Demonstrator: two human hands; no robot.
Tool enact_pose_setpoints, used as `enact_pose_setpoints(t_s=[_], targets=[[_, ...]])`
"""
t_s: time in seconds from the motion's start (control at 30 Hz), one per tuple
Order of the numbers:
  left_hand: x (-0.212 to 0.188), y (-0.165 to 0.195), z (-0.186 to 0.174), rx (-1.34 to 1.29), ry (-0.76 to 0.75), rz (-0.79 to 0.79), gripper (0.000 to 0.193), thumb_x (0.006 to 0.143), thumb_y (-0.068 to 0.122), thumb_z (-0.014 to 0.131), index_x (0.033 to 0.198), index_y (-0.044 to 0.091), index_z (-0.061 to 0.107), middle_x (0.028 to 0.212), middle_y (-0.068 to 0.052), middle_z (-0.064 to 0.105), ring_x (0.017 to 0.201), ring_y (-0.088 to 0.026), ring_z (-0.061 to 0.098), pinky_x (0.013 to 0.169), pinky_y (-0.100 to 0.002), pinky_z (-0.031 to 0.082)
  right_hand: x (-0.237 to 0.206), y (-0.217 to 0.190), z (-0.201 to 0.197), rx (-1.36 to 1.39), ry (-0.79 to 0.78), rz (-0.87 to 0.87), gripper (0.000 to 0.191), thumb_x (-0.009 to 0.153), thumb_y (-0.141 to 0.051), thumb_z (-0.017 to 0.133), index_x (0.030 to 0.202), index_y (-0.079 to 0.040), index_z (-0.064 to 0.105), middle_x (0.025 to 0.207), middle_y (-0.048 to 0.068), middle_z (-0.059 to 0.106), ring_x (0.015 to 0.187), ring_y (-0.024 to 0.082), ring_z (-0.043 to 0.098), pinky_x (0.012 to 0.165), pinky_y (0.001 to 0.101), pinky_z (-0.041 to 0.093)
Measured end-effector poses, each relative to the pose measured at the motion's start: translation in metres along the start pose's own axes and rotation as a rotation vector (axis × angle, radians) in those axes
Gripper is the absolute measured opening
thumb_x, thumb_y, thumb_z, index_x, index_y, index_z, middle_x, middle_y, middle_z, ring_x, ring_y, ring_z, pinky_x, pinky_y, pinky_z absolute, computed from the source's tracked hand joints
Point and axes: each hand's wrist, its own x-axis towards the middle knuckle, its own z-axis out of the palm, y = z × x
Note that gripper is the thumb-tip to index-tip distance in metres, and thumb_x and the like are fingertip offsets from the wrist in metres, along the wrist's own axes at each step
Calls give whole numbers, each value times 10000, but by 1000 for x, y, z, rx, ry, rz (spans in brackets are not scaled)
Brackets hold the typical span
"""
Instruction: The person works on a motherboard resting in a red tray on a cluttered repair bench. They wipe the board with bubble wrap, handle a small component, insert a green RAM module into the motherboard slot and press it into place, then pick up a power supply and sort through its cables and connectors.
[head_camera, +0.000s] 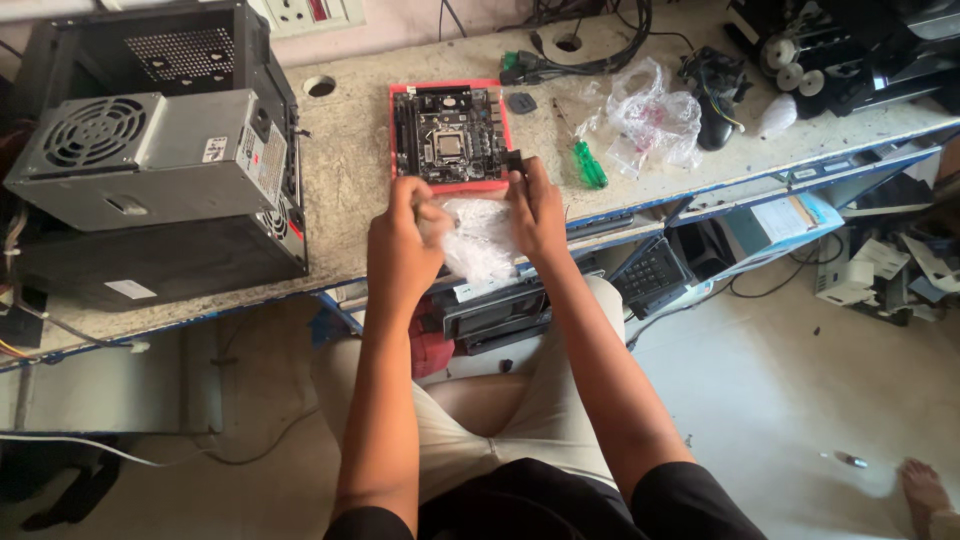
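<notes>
A black computer motherboard (448, 135) lies on a red sheet (397, 130) on the stone workbench (345, 180). Just in front of it, my left hand (400, 245) grips a clear crinkled plastic bag (480, 240) at its left side. My right hand (536, 210) holds the bag's right side and pinches a small black part (514, 161) near the board's front right corner.
A grey power supply (150, 155) rests on a black computer case (170, 255) at the left. A green-handled screwdriver (588, 163), crumpled plastic (650, 115), a black mouse (715, 120) and cables (560, 60) lie to the right. A keyboard (650, 272) sits under the bench.
</notes>
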Motion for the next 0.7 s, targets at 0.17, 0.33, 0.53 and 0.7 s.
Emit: enact_pose_setpoints(t_s=[0.17, 0.33, 0.53, 0.7], targets=[[-7, -2, -17, -108, 160, -74, 263, 974, 71, 731, 1117, 82, 511, 841, -85, 720, 796, -319, 765, 722, -398, 573, -1, 7, 3, 101, 70, -22, 167, 1110, -189, 503, 1050, -36, 533, 725, 109, 553, 647, 257, 514, 622, 381, 434], [-17, 3, 3, -53, 65, 92, 274, 947, 83, 725, 1123, 98, 516, 908, -86, 743, 885, -331, 759, 744, -399, 570, -4, 6, 6, 47, 75, -53, 132, 1102, -161, 499, 1074, -41, 546, 735, 123, 600, 646, 276, 582, 626, 389, 453], [-18, -6, 30, 58, 65, -17, 353, 887, 76, 765, 1141, 102, 521, 898, -64, 764, 852, -349, 739, 709, -435, 554, -1, 9, 8, -2, 146, -54, 96, 1108, -116, 483, 1113, -23, 509, 787, 184, 622, 699, 360, 607, 637, 420, 475], [-22, -18, 43, 53, 94, -76, 435, 834, 95, 797, 1155, 86, 503, 894, -72, 760, 849, -361, 729, 709, -443, 544, -3, 18, 12, 15, 187, -72, 72, 1099, -96, 484, 1097, -24, 488, 777, 165, 641, 670, 328, 630, 625, 407, 475]])
